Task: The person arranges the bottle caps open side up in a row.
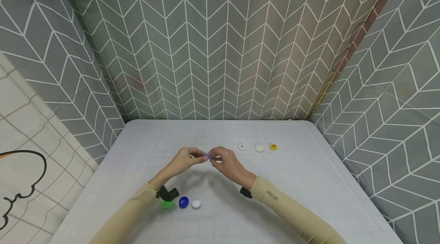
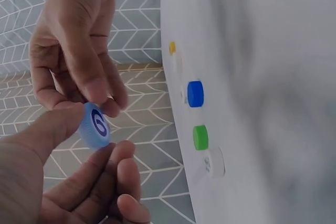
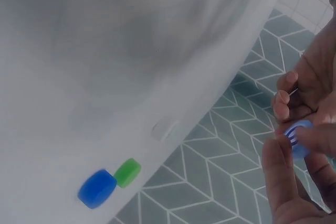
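A light blue bottle cap (image 2: pixel 96 126) with a dark numeral, a 6 or 9, on its face is held in the air above the table. My left hand (image 1: pixel 187 159) pinches it between thumb and fingertips. From the other side, my right hand (image 1: pixel 228 163) has its thumb and fingers on the cap's edge. In the head view the cap (image 1: pixel 206 155) is mostly covered by fingertips. The right wrist view also shows the cap (image 3: pixel 300 139) between both hands, a thumb partly over its face.
Near the left forearm lie a green cap (image 1: pixel 167 205), a blue cap (image 1: pixel 183 202) and a white cap (image 1: pixel 196 203). Farther back stand a marked white cap (image 1: pixel 242 146), a plain white cap (image 1: pixel 259 148) and a yellow cap (image 1: pixel 273 147). Patterned curtains (image 1: pixel 216 53) surround the white table (image 1: pixel 275 183).
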Demonstrator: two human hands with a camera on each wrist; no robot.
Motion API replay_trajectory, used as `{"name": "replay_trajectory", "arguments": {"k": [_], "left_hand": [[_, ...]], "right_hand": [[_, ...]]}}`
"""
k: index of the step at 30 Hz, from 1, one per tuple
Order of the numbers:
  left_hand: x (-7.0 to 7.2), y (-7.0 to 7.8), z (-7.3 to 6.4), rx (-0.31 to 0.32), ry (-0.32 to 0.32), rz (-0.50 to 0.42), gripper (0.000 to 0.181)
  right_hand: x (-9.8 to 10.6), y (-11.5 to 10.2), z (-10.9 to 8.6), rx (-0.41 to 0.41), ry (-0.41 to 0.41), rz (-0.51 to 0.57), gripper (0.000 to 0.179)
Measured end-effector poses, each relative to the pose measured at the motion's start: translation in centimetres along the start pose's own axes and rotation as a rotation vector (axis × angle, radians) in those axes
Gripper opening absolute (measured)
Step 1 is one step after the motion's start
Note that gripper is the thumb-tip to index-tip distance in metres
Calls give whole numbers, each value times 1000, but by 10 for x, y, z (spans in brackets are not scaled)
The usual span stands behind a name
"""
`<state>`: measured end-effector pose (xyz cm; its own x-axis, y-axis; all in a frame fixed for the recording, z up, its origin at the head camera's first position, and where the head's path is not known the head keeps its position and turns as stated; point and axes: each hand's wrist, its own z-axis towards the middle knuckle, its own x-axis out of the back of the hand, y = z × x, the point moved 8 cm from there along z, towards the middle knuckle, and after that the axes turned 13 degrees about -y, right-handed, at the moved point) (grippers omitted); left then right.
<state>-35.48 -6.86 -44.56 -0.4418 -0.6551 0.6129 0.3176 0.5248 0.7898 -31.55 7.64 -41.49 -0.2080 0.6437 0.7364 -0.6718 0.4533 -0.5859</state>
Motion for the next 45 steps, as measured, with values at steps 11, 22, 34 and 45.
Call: {"name": "replay_trajectory", "arguments": {"k": [11, 22, 34, 45], "left_hand": [[2, 10, -2, -90, 40, 89, 29], [-2, 22, -5, -132, 15, 164, 26], [-25, 40, -12, -188, -86, 459, 24], [-56, 45, -19, -152, -281, 640, 21]], "right_hand": [[4, 7, 1, -40, -17, 89, 30], [0, 5, 1, -87, -124, 52, 35], [-6, 3, -8, -139, -261, -153, 27], [-29, -1, -23, -170, -456, -286, 23]]}}
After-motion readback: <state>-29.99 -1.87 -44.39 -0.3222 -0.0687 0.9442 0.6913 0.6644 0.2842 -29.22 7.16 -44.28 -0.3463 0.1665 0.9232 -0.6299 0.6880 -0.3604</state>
